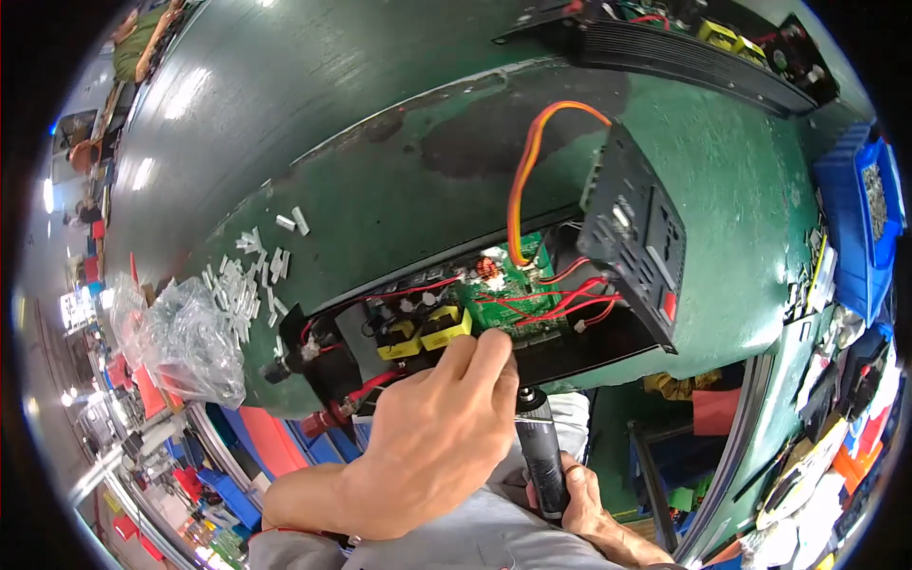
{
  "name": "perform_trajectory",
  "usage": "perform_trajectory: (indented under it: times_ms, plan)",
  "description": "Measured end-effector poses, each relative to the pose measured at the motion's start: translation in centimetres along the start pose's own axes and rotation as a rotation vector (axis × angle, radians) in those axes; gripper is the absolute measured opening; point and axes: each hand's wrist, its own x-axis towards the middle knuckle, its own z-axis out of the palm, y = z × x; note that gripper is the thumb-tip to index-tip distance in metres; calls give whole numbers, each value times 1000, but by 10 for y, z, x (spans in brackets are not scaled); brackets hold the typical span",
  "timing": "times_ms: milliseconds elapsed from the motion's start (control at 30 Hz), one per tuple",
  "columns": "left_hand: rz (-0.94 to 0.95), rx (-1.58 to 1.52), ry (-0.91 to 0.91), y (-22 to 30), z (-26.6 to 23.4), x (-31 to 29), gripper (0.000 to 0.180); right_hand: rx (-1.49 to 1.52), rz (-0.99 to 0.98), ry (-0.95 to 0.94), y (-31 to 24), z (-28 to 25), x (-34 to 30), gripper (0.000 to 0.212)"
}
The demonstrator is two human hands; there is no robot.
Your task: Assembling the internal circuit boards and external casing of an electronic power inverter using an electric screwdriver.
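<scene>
An open black metal case (570, 353) lies in front of me on the bench. Inside it sit a green circuit board (522, 296), two yellow-wrapped transformers (446, 328) and red wires. My left hand (437, 427) reaches over the near wall, thumb and fingers pinched together at the board's near edge; whatever they hold is hidden. My right hand (581, 494) grips a black electric screwdriver (541, 454), upper end pointing toward the case beside my left fingertips. Its tip cannot be made out. A black socket panel (638, 233) with a red switch stands tilted at the case's right end, joined by wires.
Small white pieces (237, 290) lie scattered at left beside a crumpled clear plastic bag (190, 342). Another open black case (693, 62) sits at the far right. A blue bin (855, 228) of small parts stands at the right edge. The bench's near edge is close to my body.
</scene>
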Motion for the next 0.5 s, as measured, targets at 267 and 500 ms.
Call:
perform_trajectory:
  times_ms: [267,500]
  plan:
    - [76,-62,-14,-4,2,-1,24,1310,296,-790,44,-8,19,85]
    - [55,-65,199,-9,12,-17,18,-208,-38,141,2,-22,-11,89]
